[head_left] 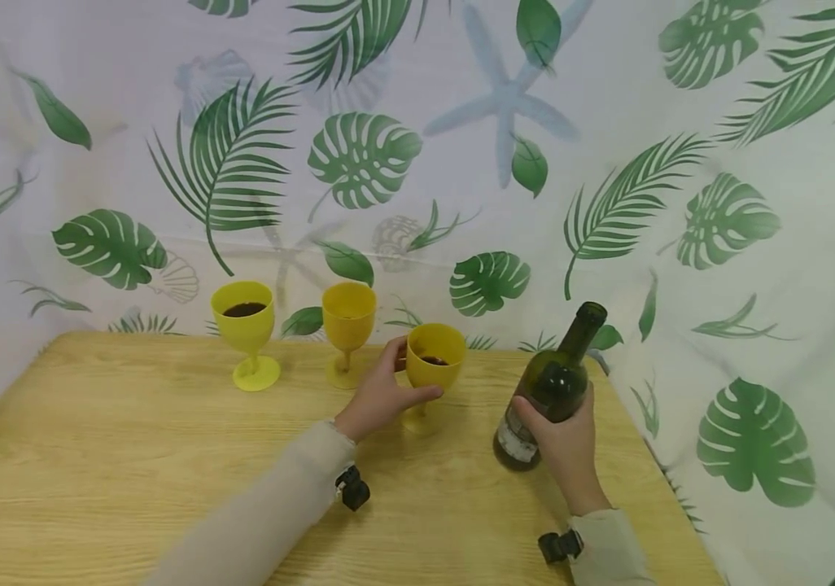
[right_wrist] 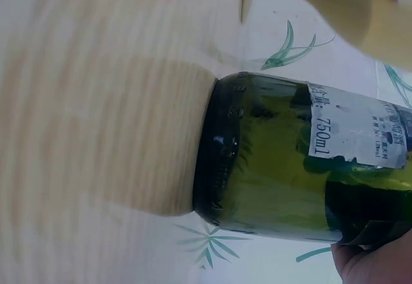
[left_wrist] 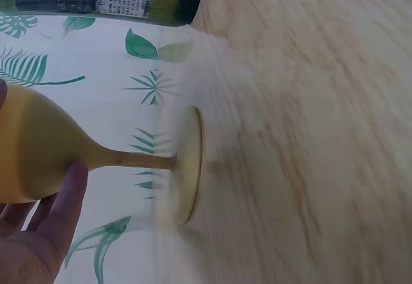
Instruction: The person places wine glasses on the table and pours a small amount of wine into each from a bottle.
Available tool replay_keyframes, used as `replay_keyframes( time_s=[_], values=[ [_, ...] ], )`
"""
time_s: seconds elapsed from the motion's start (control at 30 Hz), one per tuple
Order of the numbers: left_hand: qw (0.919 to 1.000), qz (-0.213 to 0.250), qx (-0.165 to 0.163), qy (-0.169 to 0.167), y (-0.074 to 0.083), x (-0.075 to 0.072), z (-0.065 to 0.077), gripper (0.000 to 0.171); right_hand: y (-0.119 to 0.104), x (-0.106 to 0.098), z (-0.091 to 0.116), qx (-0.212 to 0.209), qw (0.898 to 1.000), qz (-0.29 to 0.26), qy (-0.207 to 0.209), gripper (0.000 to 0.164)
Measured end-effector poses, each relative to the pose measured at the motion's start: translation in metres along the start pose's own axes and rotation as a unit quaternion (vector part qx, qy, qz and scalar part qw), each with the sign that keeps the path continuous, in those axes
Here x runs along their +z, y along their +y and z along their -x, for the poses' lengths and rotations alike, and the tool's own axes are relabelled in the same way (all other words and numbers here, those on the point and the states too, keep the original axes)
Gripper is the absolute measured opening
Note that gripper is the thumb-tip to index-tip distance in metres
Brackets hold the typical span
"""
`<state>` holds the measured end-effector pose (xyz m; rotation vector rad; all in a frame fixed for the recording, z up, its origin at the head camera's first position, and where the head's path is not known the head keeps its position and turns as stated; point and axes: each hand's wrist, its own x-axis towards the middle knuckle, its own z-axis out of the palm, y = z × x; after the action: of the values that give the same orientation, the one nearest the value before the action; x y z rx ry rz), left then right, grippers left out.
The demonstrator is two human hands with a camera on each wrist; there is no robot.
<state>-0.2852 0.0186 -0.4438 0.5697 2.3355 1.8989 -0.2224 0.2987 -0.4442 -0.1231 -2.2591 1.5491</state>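
Note:
My left hand grips a yellow goblet round its bowl, with dark liquid low inside. In the left wrist view the goblet's round foot is at the tabletop. My right hand holds a green glass wine bottle round its body, mouth up and uncapped. Its base is down at the table in the right wrist view, and a white label reads 750ml. Left of the held goblet stands an orange-yellow goblet, its inside too unclear to tell. Farther left, a bright yellow goblet contains dark liquid.
A wood-grain table carries everything. Behind it and along the right hangs a white leaf-print cloth, close to the goblets at the back edge. Small black cameras are strapped at both wrists.

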Motion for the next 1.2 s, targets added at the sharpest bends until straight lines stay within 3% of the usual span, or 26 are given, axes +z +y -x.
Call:
replay_keyframes(
  time_s=[0.23,0.5,0.83,1.03,1.2],
  values=[
    [0.9994,0.020,-0.025,0.010,0.003,0.014,-0.020,0.087,0.000,-0.001,0.001,0.001,1.000,0.008,-0.001,0.097],
    [0.9992,0.038,0.001,0.016,-0.004,0.020,-0.041,0.082,0.000,-0.001,0.002,-0.001,1.000,0.005,0.003,0.097],
    [0.9980,0.045,-0.024,0.037,-0.005,0.018,-0.050,0.083,0.004,0.005,-0.001,-0.009,1.000,-0.010,-0.006,0.099],
    [0.9976,0.055,-0.027,0.033,-0.004,0.016,-0.039,0.090,0.004,0.007,-0.003,-0.003,1.000,-0.017,-0.020,0.100],
    [0.9982,0.058,-0.017,-0.005,0.002,0.008,0.001,0.077,0.005,0.001,-0.012,0.001,1.000,-0.011,-0.020,0.099]
  ],
)
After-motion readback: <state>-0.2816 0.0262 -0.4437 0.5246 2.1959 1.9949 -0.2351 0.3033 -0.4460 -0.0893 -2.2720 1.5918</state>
